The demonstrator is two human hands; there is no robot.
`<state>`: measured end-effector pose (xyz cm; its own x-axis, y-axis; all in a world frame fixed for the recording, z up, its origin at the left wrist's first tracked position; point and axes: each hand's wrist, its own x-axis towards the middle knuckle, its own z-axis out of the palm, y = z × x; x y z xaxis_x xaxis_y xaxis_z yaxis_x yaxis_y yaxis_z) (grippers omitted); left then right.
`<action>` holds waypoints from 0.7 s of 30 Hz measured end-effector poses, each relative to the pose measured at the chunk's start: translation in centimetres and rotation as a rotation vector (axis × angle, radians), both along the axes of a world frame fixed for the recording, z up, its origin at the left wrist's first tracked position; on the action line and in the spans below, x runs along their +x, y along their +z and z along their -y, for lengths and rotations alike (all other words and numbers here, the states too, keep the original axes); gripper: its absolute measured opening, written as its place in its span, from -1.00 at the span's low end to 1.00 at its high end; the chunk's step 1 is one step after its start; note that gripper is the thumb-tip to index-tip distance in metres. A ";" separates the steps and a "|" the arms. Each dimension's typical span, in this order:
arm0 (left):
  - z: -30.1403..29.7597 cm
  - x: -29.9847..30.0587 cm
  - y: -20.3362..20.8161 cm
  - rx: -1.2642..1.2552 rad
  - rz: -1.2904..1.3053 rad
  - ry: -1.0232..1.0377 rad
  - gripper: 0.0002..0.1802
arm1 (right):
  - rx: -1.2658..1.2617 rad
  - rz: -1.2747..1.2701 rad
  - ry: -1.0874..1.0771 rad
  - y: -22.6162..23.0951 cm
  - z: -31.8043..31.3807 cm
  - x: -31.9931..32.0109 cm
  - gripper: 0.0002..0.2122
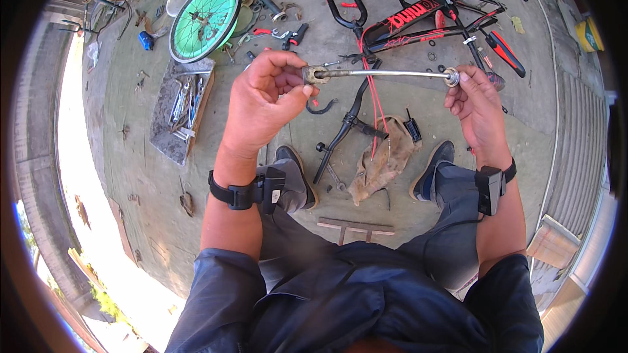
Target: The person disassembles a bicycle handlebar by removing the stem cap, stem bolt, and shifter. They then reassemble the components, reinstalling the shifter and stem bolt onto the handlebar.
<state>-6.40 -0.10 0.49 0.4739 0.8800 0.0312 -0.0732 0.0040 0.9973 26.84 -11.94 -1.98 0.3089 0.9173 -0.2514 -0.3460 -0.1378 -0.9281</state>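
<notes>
A thin, shiny metal rod [392, 74] stretches level between my hands above the ground. My left hand [268, 88] pinches a short, worn metal sleeve [316, 75] at the rod's threaded end. Whether the threads are engaged in the sleeve, I cannot tell. At the other end, the fingers of my right hand [481, 104] close around the rod beside a round, stepped metal collar [451, 77]. Below the rod lie a black handlebar [341, 132] with red cables [373, 101] and a crumpled tan cloth [386, 163].
Beyond my hands lies a black and red bicycle frame [412, 29] with a fork [347, 10]. At left are a green-backed wheel [204, 23] and a tray [160, 132] of wrenches. Scattered tools and small parts surround them. A wooden T-shaped piece [356, 225] lies between my feet.
</notes>
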 end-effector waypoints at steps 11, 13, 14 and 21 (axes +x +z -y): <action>0.2 0.3 -0.2 -0.011 0.089 0.005 -0.63 | -0.143 -0.021 0.075 -0.4 0.0 0.7 -0.83; 0.2 0.5 -0.4 0.015 0.119 -0.007 -0.62 | -0.071 -0.049 0.016 -0.6 -0.1 0.3 -0.84; 0.2 0.4 -0.4 0.009 0.107 -0.024 -0.61 | -0.046 -0.052 -0.013 -0.6 -0.2 0.1 -0.84; 0.1 0.3 -0.6 -0.003 0.098 -0.036 -0.60 | 0.011 -0.113 -0.014 -0.1 -0.1 0.2 -0.83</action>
